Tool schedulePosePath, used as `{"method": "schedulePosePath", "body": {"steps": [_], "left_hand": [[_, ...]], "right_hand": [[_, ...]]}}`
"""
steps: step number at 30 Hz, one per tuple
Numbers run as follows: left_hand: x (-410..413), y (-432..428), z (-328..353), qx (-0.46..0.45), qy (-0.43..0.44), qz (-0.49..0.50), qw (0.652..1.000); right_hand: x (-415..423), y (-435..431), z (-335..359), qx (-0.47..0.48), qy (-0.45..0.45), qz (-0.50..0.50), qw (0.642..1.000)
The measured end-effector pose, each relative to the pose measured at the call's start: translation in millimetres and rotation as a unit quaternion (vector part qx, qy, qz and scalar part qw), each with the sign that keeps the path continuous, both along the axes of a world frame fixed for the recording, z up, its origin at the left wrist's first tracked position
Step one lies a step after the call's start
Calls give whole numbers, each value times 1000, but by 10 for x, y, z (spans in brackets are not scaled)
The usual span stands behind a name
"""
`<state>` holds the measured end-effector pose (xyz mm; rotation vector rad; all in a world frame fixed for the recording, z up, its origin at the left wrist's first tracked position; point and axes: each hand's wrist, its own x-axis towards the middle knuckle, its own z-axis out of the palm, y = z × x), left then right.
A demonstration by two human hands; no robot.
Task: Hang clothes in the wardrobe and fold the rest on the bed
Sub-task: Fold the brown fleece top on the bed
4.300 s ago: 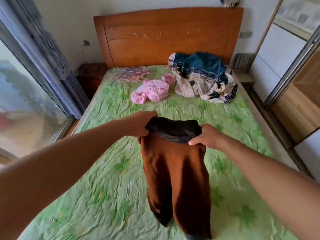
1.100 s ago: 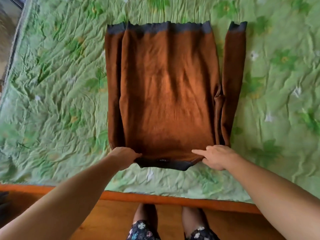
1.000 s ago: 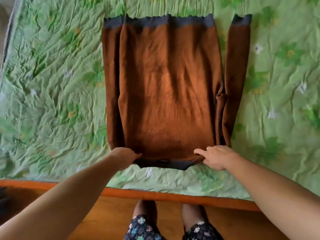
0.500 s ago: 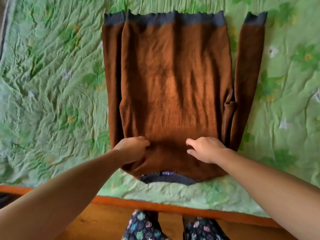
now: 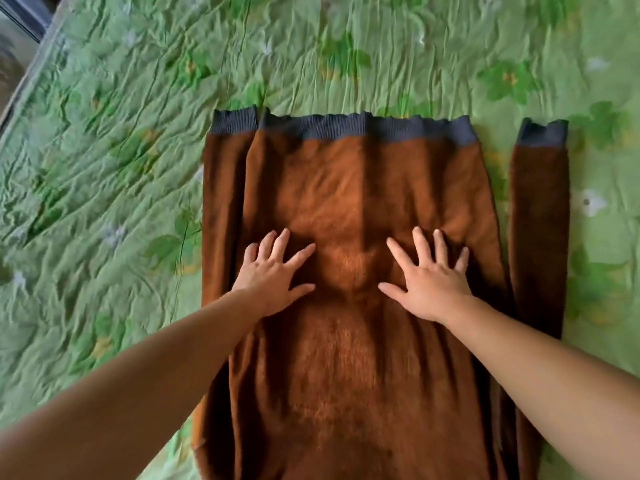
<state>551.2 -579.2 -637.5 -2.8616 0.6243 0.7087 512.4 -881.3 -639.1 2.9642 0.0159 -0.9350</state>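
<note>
Head view: the sweater (image 5: pixel 346 188) is pressed flat on the bed (image 5: pixel 104 168) by left hand (image 5: pixel 273 271) and right hand (image 5: pixel 429 282), fingers (image 5: pixel 420 242) spread straight. It is judged soft and limp, best pinched at the hem (image 5: pixel 363 128) corners.

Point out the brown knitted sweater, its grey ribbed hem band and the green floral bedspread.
Brown knitted sweater (image 5: pixel 346 358): head view, middle of its body.
Grey ribbed hem band (image 5: pixel 363 128): head view, its centre.
Green floral bedspread (image 5: pixel 104 168): head view, bare patch left of sweater.

The left hand (image 5: pixel 273 273) lies flat, palm down, splayed wide. The right hand (image 5: pixel 431 277) mirrors it nearby. The left forearm (image 5: pixel 156 368) and right forearm (image 5: pixel 540 368) stretch forward, bare.
</note>
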Motion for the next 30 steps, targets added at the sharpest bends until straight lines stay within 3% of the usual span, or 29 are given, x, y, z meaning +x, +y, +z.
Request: {"method": "schedulePosePath", "body": {"steps": [3, 6, 10, 13, 16, 19, 21, 24, 30], "left_hand": [[441, 96, 114, -132, -150, 40, 979], [1186, 154, 142, -200, -156, 182, 950], [1950, 101, 211, -292, -75, 352, 886], [2163, 84, 288, -338, -52, 452, 824], [2247, 89, 282, -398, 65, 499, 768], [2322, 48, 304, -431, 114, 518, 730], [2415, 44, 313, -419, 56, 518, 743], [2537, 52, 328, -375, -94, 454, 803], [2381, -158, 290, -288, -133, 354, 880]], "right_hand": [[306, -78, 101, 18, -199, -18, 980], [932, -349, 93, 47, -301, -90, 948], [1729, -619, 26, 54, -234, -262, 935], [2069, -792, 3, 104, -219, -408, 880], [2213, -972, -86, 79, -200, -442, 871], [2234, -1115, -139, 212, -203, -476, 829], [2241, -1256, -85, 255, -225, -480, 809], [2287, -1508, -24, 195, -297, -446, 822], [2093, -1270, 65, 118, -288, -380, 871]]}}
